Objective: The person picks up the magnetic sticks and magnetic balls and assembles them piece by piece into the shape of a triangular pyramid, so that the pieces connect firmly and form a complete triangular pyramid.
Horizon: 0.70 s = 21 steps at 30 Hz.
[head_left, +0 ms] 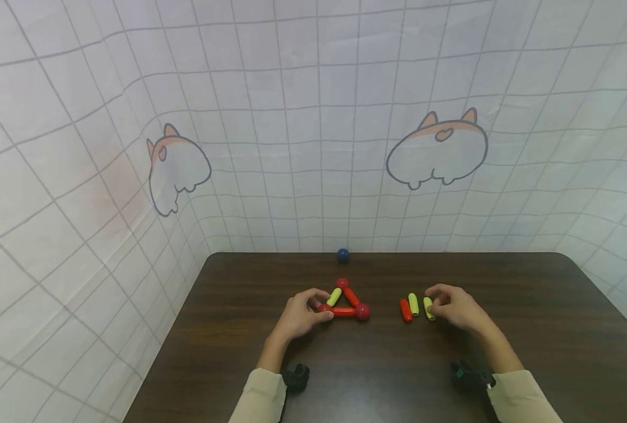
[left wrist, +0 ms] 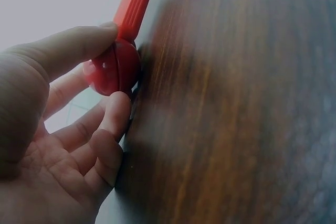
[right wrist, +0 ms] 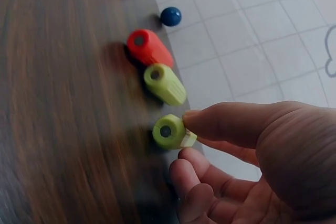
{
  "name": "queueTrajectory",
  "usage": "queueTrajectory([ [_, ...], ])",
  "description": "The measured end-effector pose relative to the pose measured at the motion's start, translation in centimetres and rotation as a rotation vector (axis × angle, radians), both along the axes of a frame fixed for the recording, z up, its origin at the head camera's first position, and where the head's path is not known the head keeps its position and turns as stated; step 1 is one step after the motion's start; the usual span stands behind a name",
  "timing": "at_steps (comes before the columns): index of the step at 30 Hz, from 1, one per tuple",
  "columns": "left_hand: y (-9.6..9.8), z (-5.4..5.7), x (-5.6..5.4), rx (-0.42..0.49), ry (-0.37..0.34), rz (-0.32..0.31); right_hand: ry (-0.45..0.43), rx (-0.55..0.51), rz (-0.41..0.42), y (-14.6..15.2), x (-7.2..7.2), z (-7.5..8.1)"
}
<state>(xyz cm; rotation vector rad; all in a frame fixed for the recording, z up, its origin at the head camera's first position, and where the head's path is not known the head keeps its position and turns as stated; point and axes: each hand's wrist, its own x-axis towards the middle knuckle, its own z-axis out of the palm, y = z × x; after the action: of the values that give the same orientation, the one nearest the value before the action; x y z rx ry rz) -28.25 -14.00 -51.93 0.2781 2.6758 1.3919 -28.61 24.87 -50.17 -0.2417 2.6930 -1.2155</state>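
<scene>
Three red balls joined by two red rods [head_left: 344, 312] and a yellow-green rod [head_left: 334, 296] form a triangle on the table. My left hand [head_left: 298, 314] holds the triangle's near-left red ball [left wrist: 123, 66] between thumb and fingers; a ribbed red rod [left wrist: 133, 9] runs out from that ball. Over to the right, my right hand [head_left: 457, 308] pinches a yellow-green rod [right wrist: 169, 132], thumb on one side and fingertips on the other. This rod's end shows a round grey disc. Just left of it lie another yellow-green rod [head_left: 413, 304] and a loose red rod [head_left: 405, 311].
A blue ball [head_left: 343, 254] sits at the far edge of the dark wooden table [head_left: 387, 364]. Behind the table hangs a white gridded cloth [head_left: 302, 147] with cartoon animal drawings. Each wrist wears a black camera mount.
</scene>
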Motion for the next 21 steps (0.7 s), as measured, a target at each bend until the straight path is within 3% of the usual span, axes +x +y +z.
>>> queueTrajectory([
  [7,0.03,0.11,0.08,0.011,0.011,-0.006,-0.029,0.021,-0.016,0.45,0.19,0.25],
  [14,0.02,0.13,0.14,0.018,0.018,-0.011,-0.002,0.075,-0.017,-0.01,0.31,0.26],
  [21,0.0,0.13,0.13,0.019,0.016,-0.012,0.01,0.027,0.002,0.49,0.02,0.08],
])
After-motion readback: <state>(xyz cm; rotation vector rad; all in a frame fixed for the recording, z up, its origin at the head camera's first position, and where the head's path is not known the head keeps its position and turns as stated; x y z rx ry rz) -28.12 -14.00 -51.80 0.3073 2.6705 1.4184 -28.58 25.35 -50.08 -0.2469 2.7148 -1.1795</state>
